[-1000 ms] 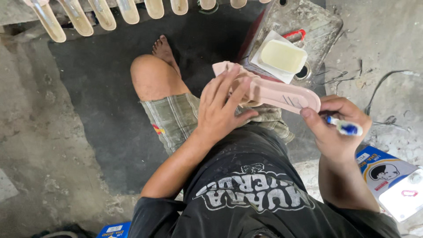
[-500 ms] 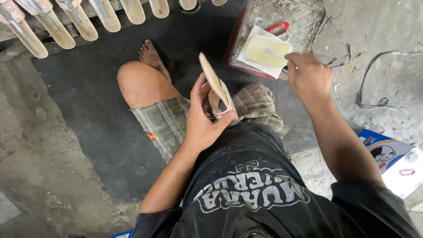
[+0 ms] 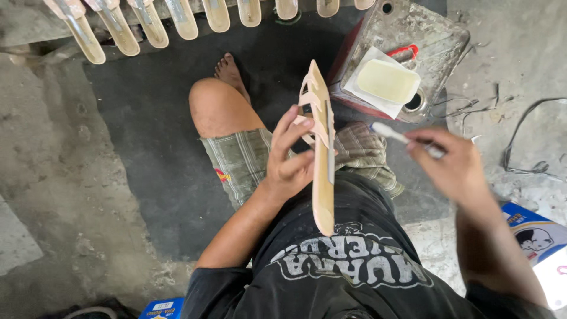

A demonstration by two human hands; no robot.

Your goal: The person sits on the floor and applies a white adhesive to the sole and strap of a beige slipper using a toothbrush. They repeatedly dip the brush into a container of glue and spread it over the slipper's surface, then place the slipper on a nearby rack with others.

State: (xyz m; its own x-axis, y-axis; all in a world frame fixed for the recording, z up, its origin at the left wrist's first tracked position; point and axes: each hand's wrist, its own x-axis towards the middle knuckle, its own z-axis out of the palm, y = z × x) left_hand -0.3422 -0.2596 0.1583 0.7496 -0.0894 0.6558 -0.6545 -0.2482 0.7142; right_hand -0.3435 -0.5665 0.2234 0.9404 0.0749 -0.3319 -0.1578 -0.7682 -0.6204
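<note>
Left hand [image 3: 289, 162]: closed around a pale pink sandal [image 3: 322, 147], held edge-on and upright above the lap, straps toward the palm. Right hand [image 3: 455, 165]: pinched shut on a small white-tipped brush [image 3: 393, 133], just right of the sandal, apart from it. Beyond: metal can [image 3: 437, 35] on the floor, carrying a tub of yellowish paste [image 3: 387, 81]. Row of sandal soles [image 3: 150, 23] along the top edge.
</note>
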